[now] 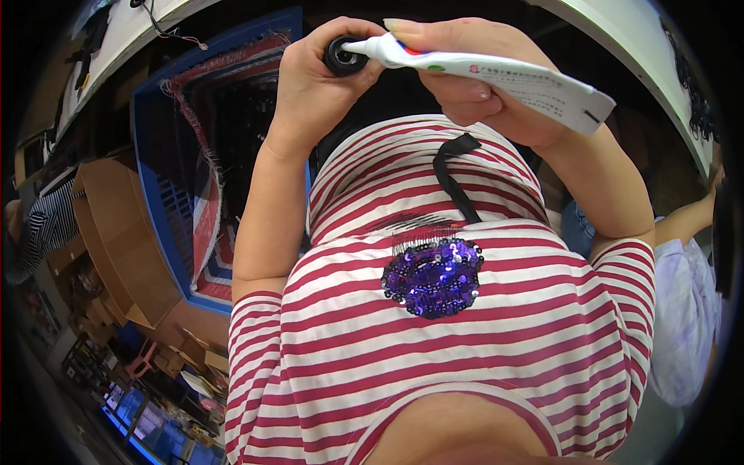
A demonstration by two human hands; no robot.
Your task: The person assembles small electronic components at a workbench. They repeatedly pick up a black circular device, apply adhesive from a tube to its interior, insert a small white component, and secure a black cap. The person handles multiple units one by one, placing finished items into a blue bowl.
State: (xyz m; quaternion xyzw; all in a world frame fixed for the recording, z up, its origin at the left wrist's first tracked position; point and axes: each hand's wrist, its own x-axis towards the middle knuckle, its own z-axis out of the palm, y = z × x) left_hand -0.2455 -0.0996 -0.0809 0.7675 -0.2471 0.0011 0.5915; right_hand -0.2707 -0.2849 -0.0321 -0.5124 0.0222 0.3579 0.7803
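Note:
My left hand (pixel 314 85) is closed around a small black round part (pixel 338 60) with a hollow middle, its opening turned toward the right. A white squeeze tube (pixel 504 74) with printing lies in my right hand (pixel 473 46), thumb on top near its neck and fingers curled beneath. The tube's narrow white nozzle (pixel 370 48) reaches into the opening of the black part. Whether anything is coming out of the tip I cannot make out. Both hands are raised close together in front of my striped shirt (pixel 449 341).
To the left stands a blue plastic crate (pixel 159 194) lined with a striped woven bag (pixel 203 225), dark items inside. Beside it are cardboard boxes (pixel 124 232) and a person in a striped top (pixel 54 221). Another person's pale clothing (pixel 686 325) shows at the right. White table edges (pixel 612 46) curve along the top.

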